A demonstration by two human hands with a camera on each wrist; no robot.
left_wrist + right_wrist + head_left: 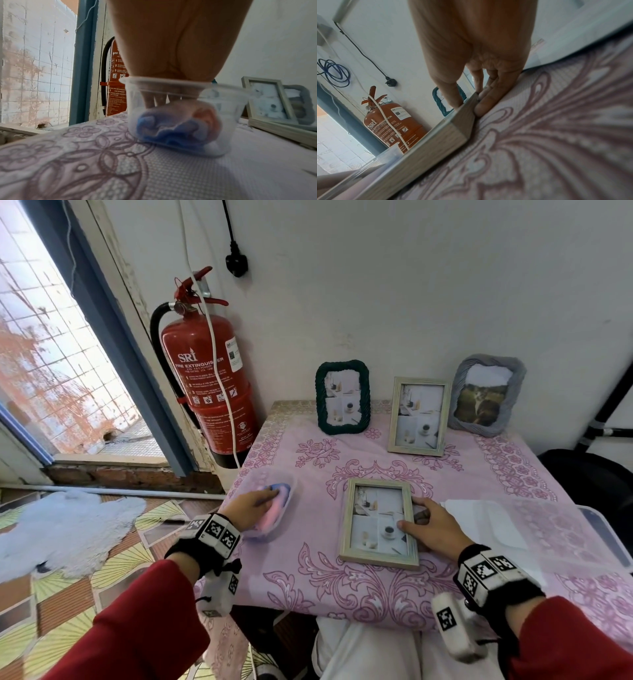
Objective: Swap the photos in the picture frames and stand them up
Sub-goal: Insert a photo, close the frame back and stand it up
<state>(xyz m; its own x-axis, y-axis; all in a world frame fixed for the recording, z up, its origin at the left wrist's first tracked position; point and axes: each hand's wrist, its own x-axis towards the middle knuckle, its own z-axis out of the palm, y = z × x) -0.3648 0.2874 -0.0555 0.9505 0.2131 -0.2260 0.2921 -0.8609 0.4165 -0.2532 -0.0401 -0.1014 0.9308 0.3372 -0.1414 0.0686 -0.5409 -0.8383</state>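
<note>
A pale wooden frame lies flat and face up in the middle of the pink tablecloth. My right hand grips its right edge, thumb on the glass and fingers against the side; the right wrist view shows this pinch on the frame. My left hand reaches into a clear plastic tub near the table's left edge. Its fingers touch a blue and pink cloth inside the tub. Upright at the back stand a dark green frame, a second pale wooden frame and a grey frame with a cat photo.
A clear plastic lid or tray lies on the table's right side, beside my right hand. A red fire extinguisher hangs on the wall left of the table, with a white cable across it. The white wall runs right behind the standing frames.
</note>
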